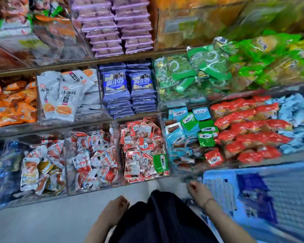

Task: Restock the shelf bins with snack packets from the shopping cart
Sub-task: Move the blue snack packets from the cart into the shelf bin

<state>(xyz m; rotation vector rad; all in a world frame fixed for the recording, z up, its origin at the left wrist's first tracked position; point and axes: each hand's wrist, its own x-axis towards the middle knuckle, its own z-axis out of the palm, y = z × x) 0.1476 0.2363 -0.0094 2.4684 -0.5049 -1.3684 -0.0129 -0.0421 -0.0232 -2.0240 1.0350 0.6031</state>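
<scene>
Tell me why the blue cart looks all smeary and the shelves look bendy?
Head view: motion blur smears the blue shopping cart and the right hand; the wide-angle lens bows the shelf edges; the dark blue packets at centre look sharpest.

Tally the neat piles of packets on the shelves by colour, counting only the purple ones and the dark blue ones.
purple piles: 2
dark blue piles: 2
Total: 4
</scene>
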